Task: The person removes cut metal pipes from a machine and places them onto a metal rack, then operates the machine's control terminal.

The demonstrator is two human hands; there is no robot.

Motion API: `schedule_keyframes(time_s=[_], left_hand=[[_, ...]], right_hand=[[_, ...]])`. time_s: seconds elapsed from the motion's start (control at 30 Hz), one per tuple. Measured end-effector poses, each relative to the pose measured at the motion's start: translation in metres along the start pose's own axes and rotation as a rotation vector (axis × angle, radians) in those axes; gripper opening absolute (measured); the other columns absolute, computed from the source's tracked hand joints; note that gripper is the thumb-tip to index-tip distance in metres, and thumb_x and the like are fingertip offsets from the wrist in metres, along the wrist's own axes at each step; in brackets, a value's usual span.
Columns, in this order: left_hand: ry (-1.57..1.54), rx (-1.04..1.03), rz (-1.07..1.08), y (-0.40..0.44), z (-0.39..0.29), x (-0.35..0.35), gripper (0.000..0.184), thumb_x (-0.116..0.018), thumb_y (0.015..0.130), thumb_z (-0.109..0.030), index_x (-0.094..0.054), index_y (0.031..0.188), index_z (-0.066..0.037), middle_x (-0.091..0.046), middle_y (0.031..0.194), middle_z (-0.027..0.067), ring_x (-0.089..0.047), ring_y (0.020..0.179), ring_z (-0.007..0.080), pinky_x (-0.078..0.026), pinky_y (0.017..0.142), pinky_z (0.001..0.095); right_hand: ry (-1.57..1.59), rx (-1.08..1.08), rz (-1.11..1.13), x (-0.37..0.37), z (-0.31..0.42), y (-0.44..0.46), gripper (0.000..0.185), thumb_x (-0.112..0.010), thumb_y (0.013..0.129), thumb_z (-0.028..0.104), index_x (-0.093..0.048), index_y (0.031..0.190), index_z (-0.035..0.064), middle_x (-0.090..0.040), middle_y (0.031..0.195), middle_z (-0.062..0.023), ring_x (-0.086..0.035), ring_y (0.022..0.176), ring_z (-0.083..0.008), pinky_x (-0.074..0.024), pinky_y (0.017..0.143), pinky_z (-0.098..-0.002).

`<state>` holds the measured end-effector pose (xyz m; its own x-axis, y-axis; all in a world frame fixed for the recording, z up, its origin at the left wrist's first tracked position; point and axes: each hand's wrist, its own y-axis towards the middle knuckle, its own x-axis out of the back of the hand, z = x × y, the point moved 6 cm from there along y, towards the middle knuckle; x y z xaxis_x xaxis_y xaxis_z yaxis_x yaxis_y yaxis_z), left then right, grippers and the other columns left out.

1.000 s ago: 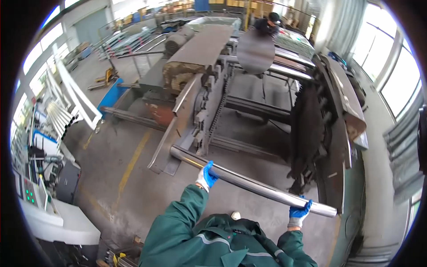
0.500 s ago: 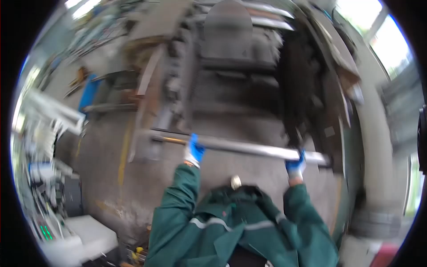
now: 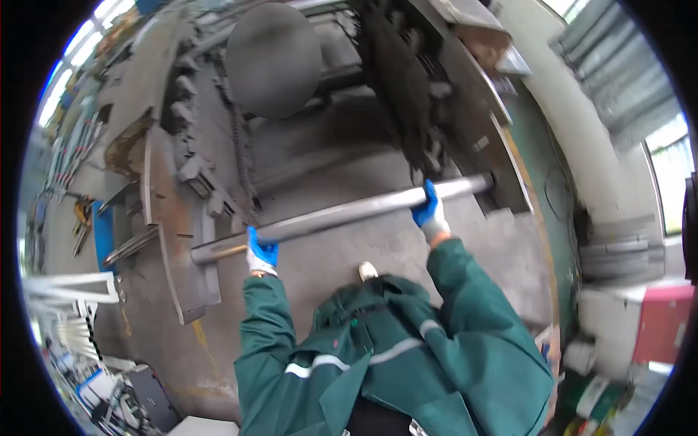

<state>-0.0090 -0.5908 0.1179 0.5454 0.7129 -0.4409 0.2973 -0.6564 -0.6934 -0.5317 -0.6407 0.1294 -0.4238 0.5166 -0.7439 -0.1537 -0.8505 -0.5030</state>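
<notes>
A long shiny metal tube [image 3: 334, 216] spans the gap between the two side plates of a large dark machine. Near its left end, my left hand [image 3: 260, 253], in a blue and white glove, is closed round it. My right hand [image 3: 430, 211], gloved the same way, grips the tube toward its right end. The left end lies at the left side plate [image 3: 174, 225], and the right end is against the right side plate [image 3: 480, 138]. Fingers on the tube's far side are partly hidden.
Chains with dark attachments [image 3: 218, 138] run along the machine's inner sides. At the lower left are white racks [image 3: 73, 291] and a dark grey case [image 3: 153, 396]. A red box [image 3: 665, 323] stands at the right, below a grey curtain [image 3: 618, 80].
The view has turned and tipped down toward the tube. Both hands still hold the tube, whose right end now appears higher than its left and is at the right plate.
</notes>
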Motion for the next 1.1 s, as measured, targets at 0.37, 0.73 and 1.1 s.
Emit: schedule_keyframes(time_s=[0.37, 0.73, 1.1], left_hand=[[-0.049, -0.010, 0.126, -0.005, 0.010, -0.018, 0.050, -0.069, 0.078, -0.048, -0.059, 0.118, -0.019, -0.060, 0.121, 0.0043, -0.054, 0.111, 0.0260, -0.042, 0.097, 0.0475], [-0.094, -0.063, 0.160, -0.010, 0.013, -0.041, 0.052, -0.071, 0.077, -0.047, -0.058, 0.118, -0.018, -0.061, 0.118, 0.0039, -0.057, 0.106, 0.0266, -0.048, 0.088, 0.0482], [-0.016, 0.014, -0.005, 0.008, 0.013, -0.032, 0.052, -0.078, 0.073, -0.043, -0.061, 0.110, -0.011, -0.062, 0.113, 0.0063, -0.057, 0.104, 0.0247, -0.049, 0.090, 0.0428]], right_hand=[[0.017, 0.058, -0.007, -0.003, -0.001, 0.017, 0.027, -0.073, 0.082, 0.029, -0.062, 0.103, 0.0164, -0.063, 0.095, 0.0006, -0.058, 0.091, -0.0165, -0.0481, 0.084, -0.0346], [0.086, 0.080, -0.187, -0.006, 0.000, 0.010, 0.047, -0.080, 0.074, 0.014, -0.054, 0.113, 0.0186, -0.060, 0.094, 0.0012, -0.059, 0.086, -0.0143, -0.0516, 0.075, -0.0328], [-0.014, 0.110, -0.307, -0.019, 0.004, -0.002, 0.030, -0.080, 0.075, 0.020, -0.060, 0.098, 0.0224, -0.062, 0.090, 0.0055, -0.059, 0.084, -0.0105, -0.0507, 0.069, -0.0277]])
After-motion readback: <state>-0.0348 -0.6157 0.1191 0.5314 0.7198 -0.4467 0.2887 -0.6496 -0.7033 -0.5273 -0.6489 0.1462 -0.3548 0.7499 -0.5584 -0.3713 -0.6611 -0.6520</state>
